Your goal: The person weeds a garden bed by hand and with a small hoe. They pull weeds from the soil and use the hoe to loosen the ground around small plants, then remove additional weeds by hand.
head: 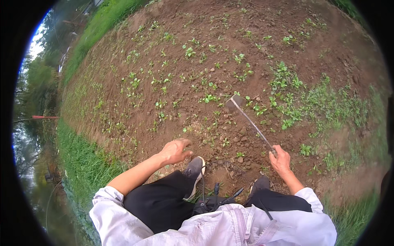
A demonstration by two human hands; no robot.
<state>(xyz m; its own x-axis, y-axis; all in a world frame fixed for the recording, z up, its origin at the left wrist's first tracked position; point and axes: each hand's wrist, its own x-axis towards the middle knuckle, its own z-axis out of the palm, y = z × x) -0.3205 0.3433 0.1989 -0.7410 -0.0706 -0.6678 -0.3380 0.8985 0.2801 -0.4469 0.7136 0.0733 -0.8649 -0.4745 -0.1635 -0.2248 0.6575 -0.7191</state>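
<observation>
In my right hand (pixel 279 159) is the end of a slim handle belonging to a small hand hoe (pixel 252 124). Its flat metal blade (pixel 233 103) is at the far end of the shaft, over or on the brown soil among small green seedlings (pixel 209 98). Whether the blade touches the ground cannot be told. My left hand (pixel 176 151) holds nothing; it hovers above my left knee and shoe, fingers bent and somewhat apart. Crumbly loose soil (pixel 243 140) lies between the hoe and my feet.
Denser low weeds (pixel 326 101) spread to the right of the hoe. Grass (pixel 86 160) borders the plot on the left. Dark cables with connectors (pixel 216 189) hang between my legs, near my shoes (pixel 194 172). Water and trees appear at the far left.
</observation>
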